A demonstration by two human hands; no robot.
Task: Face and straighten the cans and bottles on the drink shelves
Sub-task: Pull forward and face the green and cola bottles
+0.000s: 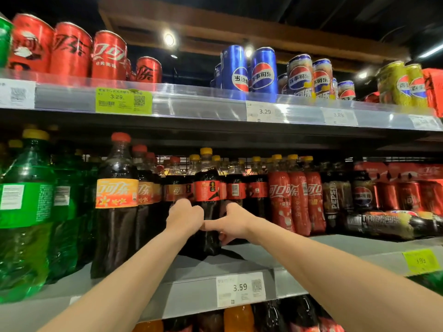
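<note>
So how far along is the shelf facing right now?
Looks done: the blue cans up top face forward. In hand: left hand and right hand grip a yellow-capped cola bottle. Left: the bottle lying on its side and a set-back red can.

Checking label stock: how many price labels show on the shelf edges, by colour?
White price labels: 5
Yellow-green price labels: 2
Total: 7
</note>
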